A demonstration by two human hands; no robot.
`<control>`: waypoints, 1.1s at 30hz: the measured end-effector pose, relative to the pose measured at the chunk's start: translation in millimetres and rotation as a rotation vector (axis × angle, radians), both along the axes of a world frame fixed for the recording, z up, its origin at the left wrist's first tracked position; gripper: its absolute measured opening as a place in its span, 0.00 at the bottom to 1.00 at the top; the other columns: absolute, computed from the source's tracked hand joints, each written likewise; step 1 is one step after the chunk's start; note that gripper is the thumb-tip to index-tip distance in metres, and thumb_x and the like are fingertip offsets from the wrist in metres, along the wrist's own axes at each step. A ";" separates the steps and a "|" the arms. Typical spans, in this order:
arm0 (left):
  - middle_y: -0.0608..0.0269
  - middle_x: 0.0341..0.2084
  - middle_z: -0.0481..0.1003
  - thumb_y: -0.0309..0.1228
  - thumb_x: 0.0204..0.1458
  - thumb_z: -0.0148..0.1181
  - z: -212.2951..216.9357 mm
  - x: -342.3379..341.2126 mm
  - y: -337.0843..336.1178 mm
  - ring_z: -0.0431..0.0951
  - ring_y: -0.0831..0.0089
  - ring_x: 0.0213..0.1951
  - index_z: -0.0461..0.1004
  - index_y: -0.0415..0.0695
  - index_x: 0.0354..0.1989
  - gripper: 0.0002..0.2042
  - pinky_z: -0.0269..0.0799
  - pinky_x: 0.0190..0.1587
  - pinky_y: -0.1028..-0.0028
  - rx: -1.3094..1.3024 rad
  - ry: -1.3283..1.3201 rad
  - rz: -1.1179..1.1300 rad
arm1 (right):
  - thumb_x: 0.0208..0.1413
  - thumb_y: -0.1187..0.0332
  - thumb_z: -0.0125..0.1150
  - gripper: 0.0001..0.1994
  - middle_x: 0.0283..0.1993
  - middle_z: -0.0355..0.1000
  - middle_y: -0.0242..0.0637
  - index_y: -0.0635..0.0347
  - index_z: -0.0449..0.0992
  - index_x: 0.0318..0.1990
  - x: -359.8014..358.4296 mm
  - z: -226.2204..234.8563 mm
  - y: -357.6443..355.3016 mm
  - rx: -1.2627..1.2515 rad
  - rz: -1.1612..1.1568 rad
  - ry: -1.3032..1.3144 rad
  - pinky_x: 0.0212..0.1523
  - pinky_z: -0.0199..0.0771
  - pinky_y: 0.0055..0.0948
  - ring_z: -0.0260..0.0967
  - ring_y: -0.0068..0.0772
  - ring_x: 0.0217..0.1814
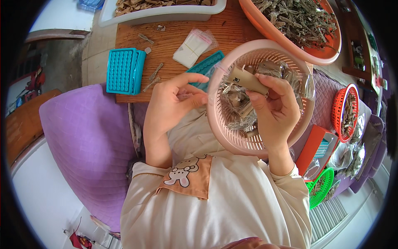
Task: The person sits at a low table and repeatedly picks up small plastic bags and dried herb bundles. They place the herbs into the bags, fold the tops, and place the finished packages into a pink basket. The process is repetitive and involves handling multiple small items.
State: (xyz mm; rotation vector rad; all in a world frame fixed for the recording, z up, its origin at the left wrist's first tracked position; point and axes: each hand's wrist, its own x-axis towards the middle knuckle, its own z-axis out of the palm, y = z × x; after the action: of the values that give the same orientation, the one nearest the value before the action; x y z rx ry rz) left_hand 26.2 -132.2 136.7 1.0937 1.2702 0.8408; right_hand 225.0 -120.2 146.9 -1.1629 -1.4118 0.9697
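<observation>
My right hand (278,108) grips a short brown cardboard tube (248,81) with a small dark mark on its side, between thumb and fingers. The tube is tilted over a pink plastic basket (214,120) that sits in front of me. Inside the basket lie several similar brown pieces in clear crinkled wrappers (240,112). To the left of the rim, my left hand (168,103) has its thumb and index finger apart, with nothing visible between their tips. Something clear and pinkish shows faintly near its palm; I cannot make it out. Thin clear plastic (219,68) lies by the basket's left rim.
On the wooden table (166,41) are stacked teal trays (124,70), another teal tray (209,62), and a banded stack of clear bags (192,47). A white bin (166,17) and an orange basin (265,31) stand behind. Red (338,112) and green (327,193) baskets sit at right.
</observation>
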 end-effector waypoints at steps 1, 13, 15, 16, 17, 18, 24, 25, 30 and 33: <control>0.58 0.25 0.77 0.25 0.41 0.63 1.7 0.5 -1.8 0.75 0.81 0.29 0.72 0.37 0.39 0.15 0.70 0.31 0.82 0.027 0.000 -0.007 | 0.40 0.81 0.62 0.13 0.34 0.71 0.38 0.65 0.72 0.37 0.2 0.6 1.4 0.063 0.014 -0.058 0.32 0.70 0.19 0.69 0.23 0.34; 0.56 0.31 0.76 0.26 0.42 0.62 0.9 3.1 -5.9 0.76 0.78 0.33 0.71 0.37 0.41 0.16 0.71 0.34 0.80 0.105 -0.029 -0.059 | 0.43 0.80 0.58 0.12 0.34 0.69 0.36 0.66 0.72 0.39 9.5 14.3 7.5 -0.414 0.260 0.045 0.32 0.68 0.19 0.67 0.22 0.33; 0.56 0.31 0.76 0.27 0.41 0.63 0.2 6.5 -4.8 0.77 0.77 0.33 0.72 0.37 0.41 0.16 0.71 0.34 0.79 0.141 -0.022 -0.054 | 0.44 0.80 0.57 0.12 0.34 0.68 0.36 0.66 0.73 0.39 12.2 14.7 10.4 -0.426 0.309 0.003 0.32 0.68 0.19 0.67 0.23 0.33; 0.56 0.31 0.76 0.27 0.41 0.63 -0.8 7.9 -5.7 0.77 0.77 0.33 0.72 0.37 0.40 0.16 0.72 0.34 0.79 0.164 -0.021 -0.050 | 0.44 0.80 0.57 0.12 0.34 0.67 0.36 0.66 0.73 0.39 12.0 14.7 10.1 -0.397 0.315 -0.023 0.32 0.68 0.20 0.66 0.23 0.32; 0.56 0.31 0.76 0.28 0.40 0.64 -3.0 9.4 -7.0 0.77 0.76 0.33 0.72 0.38 0.40 0.17 0.71 0.33 0.79 0.195 -0.009 -0.050 | 0.44 0.80 0.57 0.12 0.34 0.67 0.36 0.66 0.73 0.40 11.9 14.8 9.6 -0.368 0.321 -0.049 0.31 0.68 0.20 0.66 0.23 0.32; 0.57 0.30 0.76 0.29 0.39 0.65 -5.8 11.1 -8.6 0.77 0.76 0.32 0.72 0.38 0.40 0.18 0.71 0.33 0.78 0.227 0.002 -0.050 | 0.44 0.80 0.57 0.12 0.33 0.67 0.37 0.66 0.73 0.39 12.0 15.2 8.6 -0.353 0.342 -0.075 0.31 0.68 0.20 0.67 0.25 0.32; 0.55 0.30 0.76 0.32 0.37 0.66 -1.6 20.2 -5.4 0.77 0.72 0.31 0.74 0.40 0.38 0.18 0.70 0.32 0.78 0.236 0.138 -0.117 | 0.42 0.79 0.59 0.10 0.33 0.69 0.39 0.65 0.73 0.36 7.2 20.9 9.5 -0.267 0.306 -0.265 0.30 0.69 0.22 0.69 0.28 0.30; 0.55 0.29 0.76 0.33 0.37 0.66 -1.1 21.2 -6.2 0.77 0.71 0.31 0.74 0.41 0.38 0.18 0.70 0.32 0.78 0.219 0.149 -0.128 | 0.42 0.79 0.59 0.10 0.34 0.69 0.38 0.65 0.73 0.36 7.3 17.8 8.1 -0.258 0.293 -0.281 0.31 0.69 0.20 0.69 0.25 0.31; 0.60 0.27 0.76 0.28 0.39 0.65 -4.7 30.4 -6.6 0.76 0.79 0.30 0.73 0.38 0.36 0.14 0.70 0.33 0.81 0.150 -0.058 -0.026 | 0.39 0.73 0.64 0.11 0.43 0.68 0.40 0.61 0.75 0.34 6.4 17.5 7.6 -0.048 0.410 -0.402 0.37 0.67 0.27 0.66 0.33 0.41; 0.63 0.26 0.76 0.27 0.40 0.65 -8.8 31.0 -5.8 0.74 0.82 0.30 0.73 0.36 0.35 0.13 0.70 0.33 0.81 0.115 -0.174 0.029 | 0.35 0.70 0.66 0.14 0.48 0.64 0.41 0.58 0.76 0.34 4.4 13.5 6.7 0.073 0.405 -0.496 0.45 0.64 0.35 0.59 0.43 0.50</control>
State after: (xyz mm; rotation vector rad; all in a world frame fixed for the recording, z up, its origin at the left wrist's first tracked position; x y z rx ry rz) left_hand 57.2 -138.0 128.0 1.0701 1.1063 1.0188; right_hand 229.4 -113.5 160.4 -1.1306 -2.1230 0.9248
